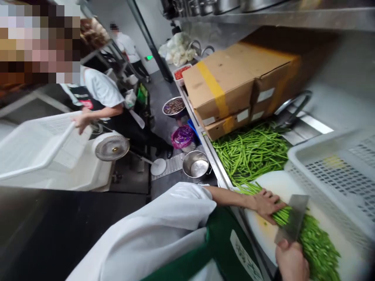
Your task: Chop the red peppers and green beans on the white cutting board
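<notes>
My left hand (267, 205) presses on a bunch of green beans (281, 216) on a round white cutting board (274, 183), its fingers curled over them. My right hand (292, 261) is wrapped round the handle of a cleaver (297, 216); the handle itself is mostly hidden. The blade stands beside the cut end of the bunch. On the blade's other side, a heap of chopped green beans (319, 246) covers part of the board. A large pile of whole green beans (249, 152) lies past the board.
Cardboard boxes (222, 86) stand behind the pile. A white perforated basket (331, 156) borders the board. On the floor are a steel pot (195, 164) and a pink-lined container (183, 137). A co-worker (102, 91) holds a white crate (38, 136) near a fan (112, 147).
</notes>
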Demonstrator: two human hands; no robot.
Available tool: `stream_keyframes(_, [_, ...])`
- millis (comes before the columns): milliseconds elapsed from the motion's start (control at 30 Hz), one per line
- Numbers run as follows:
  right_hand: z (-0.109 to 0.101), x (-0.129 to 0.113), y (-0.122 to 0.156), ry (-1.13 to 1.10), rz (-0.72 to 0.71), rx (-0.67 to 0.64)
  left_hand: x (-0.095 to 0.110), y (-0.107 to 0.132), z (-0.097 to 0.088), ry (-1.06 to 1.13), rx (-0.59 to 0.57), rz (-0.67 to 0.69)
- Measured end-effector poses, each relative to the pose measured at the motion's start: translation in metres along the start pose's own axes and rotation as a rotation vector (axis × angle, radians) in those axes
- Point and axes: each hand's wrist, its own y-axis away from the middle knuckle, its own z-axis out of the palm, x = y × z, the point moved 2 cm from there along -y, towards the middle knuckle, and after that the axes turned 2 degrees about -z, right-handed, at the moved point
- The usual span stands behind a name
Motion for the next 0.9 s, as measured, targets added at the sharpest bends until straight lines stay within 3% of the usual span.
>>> stream_keyframes(67, [-0.008,-0.007,0.004,-0.012,0.056,-0.021,-0.006,-0.018,0.002,0.224,0.006,-0.040])
stream_keyframes(167, [-0.016,-0.019,0.008,0.034,0.105,-0.034,-0.006,-0.037,-0.005,0.367,0.020,-0.016])
stream_keyframes(233, [-0.018,-0.028,0.016,0.030,0.135,-0.070,-0.002,-0.035,-0.015,0.388,-0.012,-0.047])
stream_keyframes(300, [-0.020,-0.035,0.021,0.001,0.184,-0.117,-0.002,-0.028,-0.025,0.411,-0.032,-0.177])
stream_keyframes(367, [-0.020,-0.037,0.017,-0.038,0.201,-0.109,-0.008,-0.026,-0.029,0.428,0.023,-0.222])
stream_keyframes(533, [-0.016,-0.031,0.008,-0.075,0.279,-0.083,-0.018,-0.021,-0.014,0.481,0.130,0.061])
stream_keyframes(733, [-0.015,-0.034,0.013,-0.061,0.265,-0.085,-0.016,-0.013,0.001,0.466,0.115,0.051])
stream_keyframes(900, [-0.011,-0.035,0.012,-0.023,0.254,-0.082,-0.013,-0.014,-0.001,0.451,0.165,0.064])
